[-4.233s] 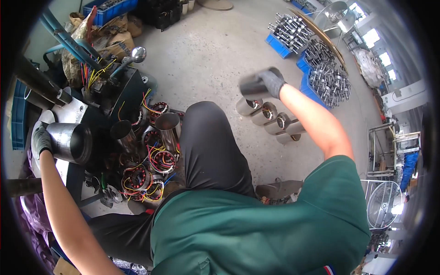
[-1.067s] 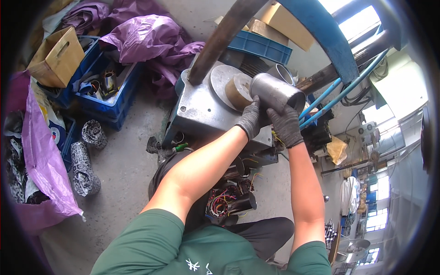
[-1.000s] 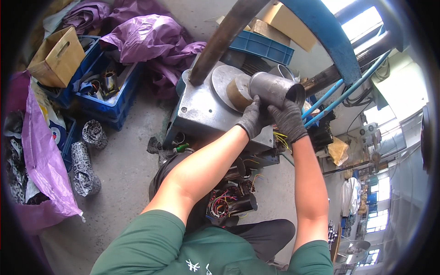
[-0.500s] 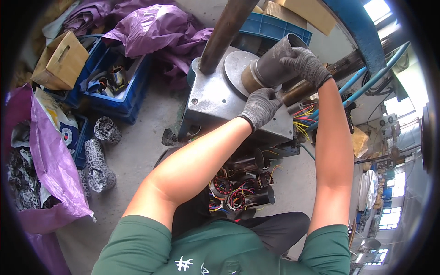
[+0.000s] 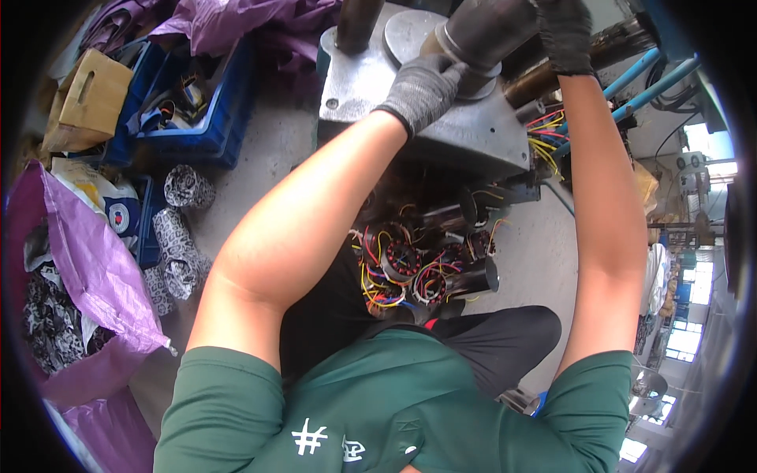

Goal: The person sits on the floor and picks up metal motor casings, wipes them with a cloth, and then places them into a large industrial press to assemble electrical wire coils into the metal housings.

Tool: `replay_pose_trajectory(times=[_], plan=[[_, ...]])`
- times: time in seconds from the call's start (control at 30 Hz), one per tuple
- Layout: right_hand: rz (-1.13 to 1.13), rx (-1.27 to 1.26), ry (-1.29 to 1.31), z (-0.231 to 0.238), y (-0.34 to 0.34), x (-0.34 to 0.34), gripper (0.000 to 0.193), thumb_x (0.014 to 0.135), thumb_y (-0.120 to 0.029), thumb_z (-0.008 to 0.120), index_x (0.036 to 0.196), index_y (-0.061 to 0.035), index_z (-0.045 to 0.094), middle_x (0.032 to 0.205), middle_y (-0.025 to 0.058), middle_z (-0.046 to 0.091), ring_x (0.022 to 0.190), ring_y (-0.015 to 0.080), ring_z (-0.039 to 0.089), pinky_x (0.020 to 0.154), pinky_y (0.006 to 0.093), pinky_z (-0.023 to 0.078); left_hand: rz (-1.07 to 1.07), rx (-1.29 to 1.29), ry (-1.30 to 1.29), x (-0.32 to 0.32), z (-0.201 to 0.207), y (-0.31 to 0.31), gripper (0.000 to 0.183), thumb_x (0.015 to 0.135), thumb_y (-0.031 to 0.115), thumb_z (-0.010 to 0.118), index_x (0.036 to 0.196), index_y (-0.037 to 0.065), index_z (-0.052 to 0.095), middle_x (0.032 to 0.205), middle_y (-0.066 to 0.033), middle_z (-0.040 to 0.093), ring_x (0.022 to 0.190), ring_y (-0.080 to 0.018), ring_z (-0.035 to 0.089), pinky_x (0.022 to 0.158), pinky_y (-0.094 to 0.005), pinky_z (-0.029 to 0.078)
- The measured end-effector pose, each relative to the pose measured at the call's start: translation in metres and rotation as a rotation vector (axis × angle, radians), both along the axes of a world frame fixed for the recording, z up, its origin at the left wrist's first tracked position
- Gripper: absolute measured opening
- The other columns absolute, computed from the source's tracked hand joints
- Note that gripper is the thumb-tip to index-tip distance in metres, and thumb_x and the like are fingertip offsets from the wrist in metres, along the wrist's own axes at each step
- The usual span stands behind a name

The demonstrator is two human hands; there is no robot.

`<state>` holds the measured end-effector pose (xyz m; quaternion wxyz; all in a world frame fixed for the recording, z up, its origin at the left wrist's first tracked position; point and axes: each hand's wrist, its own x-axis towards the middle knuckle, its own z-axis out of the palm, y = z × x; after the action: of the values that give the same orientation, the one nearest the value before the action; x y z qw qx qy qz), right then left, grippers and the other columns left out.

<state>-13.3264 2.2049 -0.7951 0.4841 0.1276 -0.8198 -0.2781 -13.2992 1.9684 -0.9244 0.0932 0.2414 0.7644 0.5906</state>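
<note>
A dark grey metal cylinder [image 5: 493,30] with a brownish lower ring stands on the steel bed of a machine [image 5: 355,83], leaning to the upper right in view. My left hand [image 5: 422,91], in a grey knit glove, closes its fingers at the cylinder's lower end. At the upper end, my gloved right hand [image 5: 564,35] grips the rim; its fingertips are partly hidden. A flat round metal disc [image 5: 400,35] lies on the bed just left of the cylinder.
Dark steel posts [image 5: 359,27] rise from the bed. Coloured wires [image 5: 544,146] hang at its right side. Wound motor stators [image 5: 402,258] and metal tubes [image 5: 477,277] lie below. Blue crates [image 5: 225,130], a cardboard box [image 5: 91,98] and a purple sack [image 5: 102,260] are at left.
The whole view has shifted, so the machine sits higher in the picture. My left hand has moved leftward around the cylinder's lower end. My right hand stays at the upper rim.
</note>
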Motion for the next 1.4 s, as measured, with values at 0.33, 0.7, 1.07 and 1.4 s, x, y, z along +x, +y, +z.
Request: replay_pose_trajectory(times=[0.33, 0.7, 1.07, 1.4], plan=[[0.283, -1.05, -0.99, -0.28, -0.09, 0.268, 0.047, 0.084, -0.007, 0.073, 0.129, -0.0054, 0.061, 0.118, 0.0172, 0.069, 0.106, 0.0341, 0.068, 0.096, 0.0403, 0.055, -0.025, -0.082, 0.171, 0.012, 0.015, -0.014, 0.05, 0.099, 0.045, 0.059, 0.127, 0.005, 0.067, 0.111, -0.0186, 0.073, 0.104, -0.0301, 0.071, 0.095, -0.0401, 0.054], [-0.037, -1.005, -1.436, -0.337, -0.153, 0.342, 0.047, 0.098, -0.03, 0.057, 0.138, -0.0065, 0.055, 0.117, 0.0222, 0.068, 0.106, 0.0404, 0.065, 0.092, 0.0478, 0.052, -0.079, -0.204, 0.303, 0.034, 0.01, 0.005, 0.046, 0.097, 0.046, 0.061, 0.117, 0.005, 0.07, 0.102, -0.0183, 0.074, 0.098, -0.0315, 0.071, 0.092, -0.0413, 0.056], [0.094, -0.996, -1.151, -0.152, -0.067, 0.35, 0.05, 0.08, -0.008, 0.071, 0.128, 0.0002, 0.061, 0.109, 0.0211, 0.071, 0.099, 0.0359, 0.07, 0.086, 0.0435, 0.056, -0.268, -0.181, 0.319, 0.08, 0.01, 0.027, 0.037, 0.095, 0.035, 0.066, 0.111, 0.002, 0.069, 0.104, -0.0215, 0.071, 0.099, -0.0369, 0.068, 0.088, -0.0433, 0.053], [0.795, -2.894, -0.316, -0.124, -0.036, 0.356, 0.055, 0.077, -0.017, 0.056, 0.128, 0.0035, 0.06, 0.12, 0.0173, 0.068, 0.11, 0.03, 0.065, 0.1, 0.0414, 0.054, -0.506, 0.05, 0.032, 0.162, -0.003, 0.048, 0.032, 0.095, 0.017, 0.068, 0.121, -0.001, 0.063, 0.111, -0.0136, 0.069, 0.104, -0.0186, 0.064, 0.093, -0.0345, 0.052]])
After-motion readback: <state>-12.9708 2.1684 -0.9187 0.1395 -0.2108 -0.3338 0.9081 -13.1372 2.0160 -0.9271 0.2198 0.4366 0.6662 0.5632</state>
